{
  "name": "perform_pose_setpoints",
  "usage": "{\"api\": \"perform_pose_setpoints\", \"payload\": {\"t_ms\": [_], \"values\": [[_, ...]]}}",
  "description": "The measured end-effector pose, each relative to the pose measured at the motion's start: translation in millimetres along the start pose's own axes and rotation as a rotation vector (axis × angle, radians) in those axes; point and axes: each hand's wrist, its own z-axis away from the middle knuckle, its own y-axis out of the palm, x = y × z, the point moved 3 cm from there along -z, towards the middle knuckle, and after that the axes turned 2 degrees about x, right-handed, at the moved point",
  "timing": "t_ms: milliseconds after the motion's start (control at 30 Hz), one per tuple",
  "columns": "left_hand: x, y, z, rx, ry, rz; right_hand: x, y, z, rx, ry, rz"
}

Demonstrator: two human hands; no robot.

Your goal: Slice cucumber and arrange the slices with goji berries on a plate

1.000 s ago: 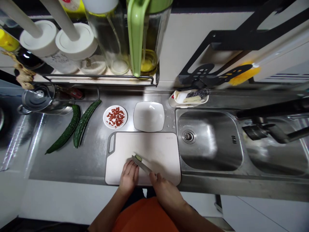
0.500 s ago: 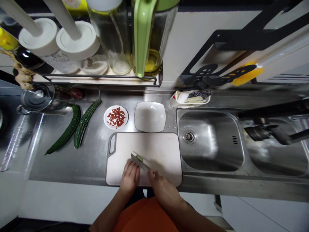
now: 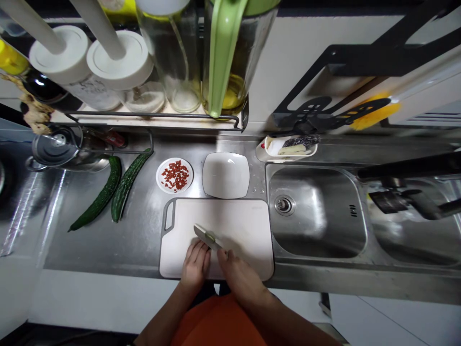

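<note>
My right hand (image 3: 239, 274) grips the handle of a kitchen knife (image 3: 203, 235), its blade pointing up and left over the white cutting board (image 3: 237, 218). A small pale-green piece (image 3: 211, 236) is at the blade, perhaps a bit of cucumber. Close against the near side of the blade, my left hand (image 3: 195, 264) rests on the board with its fingers curled together. Whatever lies under those fingers is hidden. Beyond the board stand an empty white square dish (image 3: 225, 175) and a small white plate (image 3: 159, 169) of chopped red bits (image 3: 177, 176).
Two green cucumbers (image 3: 97, 202) lie on the steel counter at left, near a lidded pot (image 3: 55, 146). A double sink (image 3: 317, 211) with a black faucet (image 3: 410, 166) is at right. Oil bottles and seasoning jars (image 3: 120, 60) line the rack above.
The knife blade has tilted and shifted slightly left, with its flat side showing more. The green piece now appears against the blade. My left hand has barely moved.
</note>
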Motion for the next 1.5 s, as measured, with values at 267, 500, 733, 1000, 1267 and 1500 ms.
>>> {"api": "perform_pose_setpoints", "payload": {"t_ms": [267, 500, 733, 1000, 1267, 1500], "values": [[-0.1, -1.3, -2.7, -0.007, -0.011, 0.011, -0.2, -5.2, -11.6, 0.014, -0.008, -0.077], [-0.5, -3.1, -5.8, -0.015, -0.009, 0.037, -3.0, 2.5, -25.6, -0.001, -0.046, -0.079], [-0.4, -2.8, -5.1, 0.021, -0.018, 0.04, -13.0, 15.6, -29.9, -0.026, -0.079, -0.118], [2.7, -2.1, -2.7, 0.027, -0.058, 0.077, -33.1, 10.4, -6.3, -0.007, 0.047, -0.195], [-1.0, -7.7, -5.7, 0.088, -0.133, 0.094, -20.0, 10.8, 11.1, -0.026, 0.01, -0.116], [-0.9, -7.3, -3.4, 0.059, -0.123, 0.057, -15.3, 12.0, 25.2, -0.032, -0.03, -0.055]]}}
